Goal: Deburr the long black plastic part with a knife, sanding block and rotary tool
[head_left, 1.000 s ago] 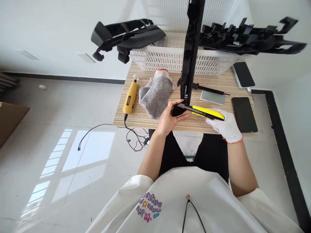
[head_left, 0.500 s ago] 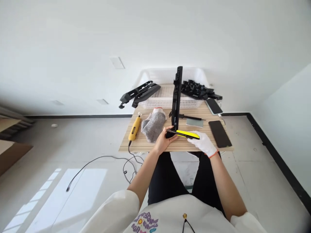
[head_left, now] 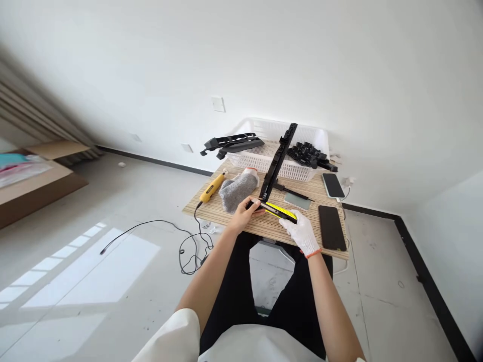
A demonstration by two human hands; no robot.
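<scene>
Long black plastic strip (head_left: pixel 277 163) stands tilted, near end on the table (head_left: pixel 241 229) edge and far end leaning over the white basket (head_left: pixel 281 168), probably so that its near end is steadied for the yellow utility knife (head_left: pixel 281 211) laid against it. Bare left hand (head_left: pixel 243 213), forearm reaching forward from the lap, is closed around the strip's near end. Gloved right hand (head_left: pixel 302 235), wrist bent slightly inward, grips the knife handle, tip pointing left at the strip's base just beside the left fingers.
</scene>
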